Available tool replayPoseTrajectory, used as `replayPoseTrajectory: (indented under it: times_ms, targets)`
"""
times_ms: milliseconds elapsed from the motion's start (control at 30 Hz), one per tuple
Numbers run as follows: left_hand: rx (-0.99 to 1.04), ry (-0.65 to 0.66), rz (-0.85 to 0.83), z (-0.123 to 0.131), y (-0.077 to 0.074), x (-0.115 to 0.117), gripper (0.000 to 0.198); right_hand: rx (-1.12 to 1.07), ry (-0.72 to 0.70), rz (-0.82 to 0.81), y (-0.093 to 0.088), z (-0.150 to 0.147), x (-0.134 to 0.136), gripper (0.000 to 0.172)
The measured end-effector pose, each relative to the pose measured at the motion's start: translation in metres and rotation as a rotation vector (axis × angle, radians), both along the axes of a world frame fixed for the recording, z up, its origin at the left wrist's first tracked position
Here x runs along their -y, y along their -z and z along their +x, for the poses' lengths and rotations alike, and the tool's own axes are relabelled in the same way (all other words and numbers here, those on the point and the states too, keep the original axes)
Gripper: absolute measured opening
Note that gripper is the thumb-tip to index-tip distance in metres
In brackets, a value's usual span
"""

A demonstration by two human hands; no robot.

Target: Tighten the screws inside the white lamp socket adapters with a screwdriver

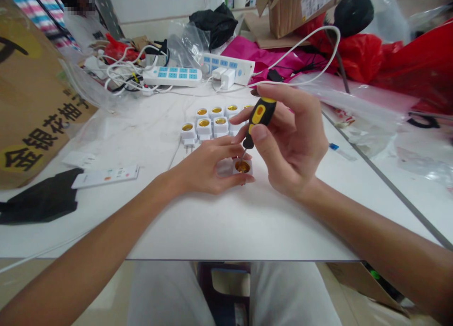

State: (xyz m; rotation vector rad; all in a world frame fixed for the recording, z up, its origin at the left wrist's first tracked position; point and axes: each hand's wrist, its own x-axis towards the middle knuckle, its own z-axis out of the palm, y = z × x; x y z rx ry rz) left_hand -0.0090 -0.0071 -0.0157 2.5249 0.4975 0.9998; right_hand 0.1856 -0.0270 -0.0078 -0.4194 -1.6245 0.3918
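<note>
Your left hand (pixel 208 168) reaches low over the white table (pixel 212 227), pinching a small socket (pixel 243 167) (gold-lined inside); your right hand (pixel 295 137), raised just beside it, grips a tilted screwdriver (pixel 261 116), shaft pointing down into that socket.

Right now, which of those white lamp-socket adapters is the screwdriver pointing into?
The lamp-socket adapter gripped in the left hand, under the screwdriver; the other adapters stand grouped behind it.
</note>
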Motion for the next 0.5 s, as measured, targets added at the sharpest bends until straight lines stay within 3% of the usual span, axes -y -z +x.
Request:
replayPoseTrajectory:
  times_ms: [167,267,500]
  targets:
    - [0.032,0.021,0.046,0.0011,0.0008,-0.0011,0.024,0.008,0.109,0.098,0.0007,0.0011,-0.0021,0.05]
    - [0.035,0.025,0.043,0.0021,0.0003,-0.0015,0.027,-0.054,0.163,0.097,-0.0003,-0.0006,-0.0041,0.04]
    - [-0.021,-0.009,-0.007,0.0014,-0.0033,0.0013,0.023,0.039,-0.046,-0.056,-0.0013,0.0007,-0.0027,0.043]
